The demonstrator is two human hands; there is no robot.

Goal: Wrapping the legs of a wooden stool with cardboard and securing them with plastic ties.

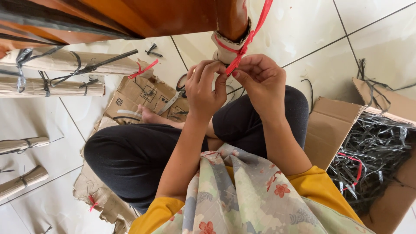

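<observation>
I sit cross-legged on a tiled floor. A brown wooden furniture leg (232,17) rises in front of me, its lower part wrapped in brown paper (225,51). A red plastic strap (247,41) runs around that wrapping and up out of view. My left hand (206,89) and my right hand (258,78) meet at the strap's knot, both pinching the red strap between fingertips.
An open cardboard box (333,130) full of black strap offcuts (372,151) stands at my right. Flattened cardboard (143,97) with scissors (173,97) lies ahead of my knees. Paper-wrapped rolls (69,63) tied with black straps lie at the left.
</observation>
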